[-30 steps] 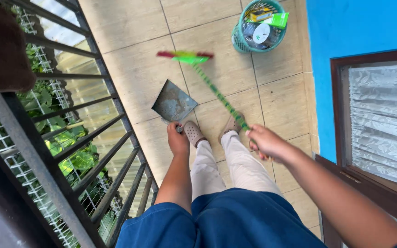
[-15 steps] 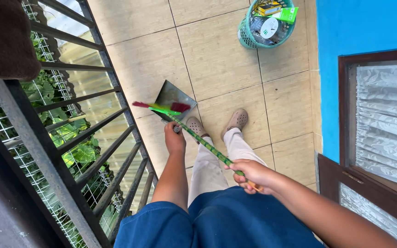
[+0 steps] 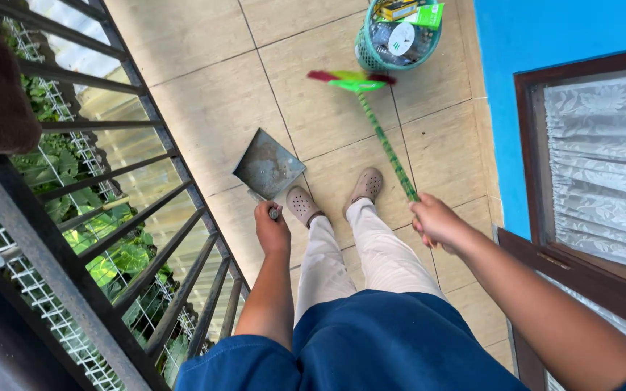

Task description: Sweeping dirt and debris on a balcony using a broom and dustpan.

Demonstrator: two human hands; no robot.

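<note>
**Dustpan and broom held over tiled balcony floor**

Head view. A grey metal dustpan is held by its handle in the left hand, whose fingers are closed round the handle end. The pan is seen resting on or just above the beige floor tiles, just beside the left clog; contact with the floor cannot be told.

A broom with a green patterned stick is gripped in the right hand, fingers wrapped tight round the upper part of the stick. The stick is tilted away from the body. The broom head, green with red-tipped bristles, appears blurred and is placed on the far tiles, near a teal plastic basket.

The basket is filled with bottles and packages, and stands against a blue wall. A brown-framed window with a white lace curtain is noted on the right. A dark metal railing backed with wire mesh is noted on the left, with green leaves beyond it.
</note>
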